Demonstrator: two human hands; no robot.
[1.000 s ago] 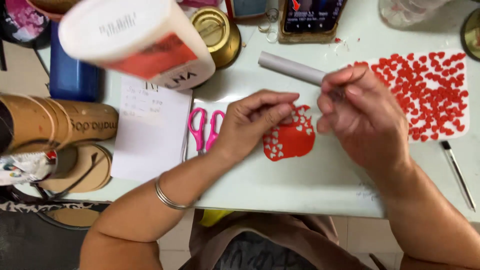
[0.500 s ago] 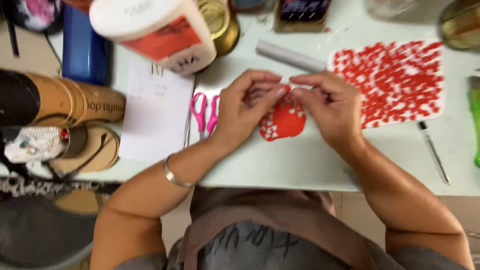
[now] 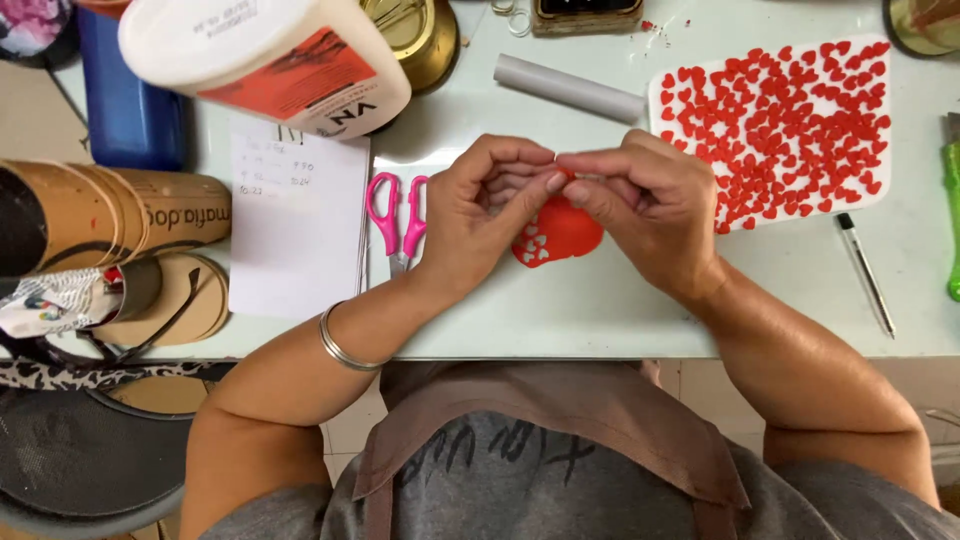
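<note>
Red paper piece (image 3: pixel 560 232) under both hands, left (image 3: pixel 490 215), right (image 3: pixel 640 205), table edge (image 3: pixel 600 350) near

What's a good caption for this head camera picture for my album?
Left hand and right hand pinch together above a red paper shape, beside pink scissors.

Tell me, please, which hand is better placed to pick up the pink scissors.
Left, probably. The left hand sits right beside the pink scissors, while the right hand lies on the far side, nearer the white board of red hearts.
</note>
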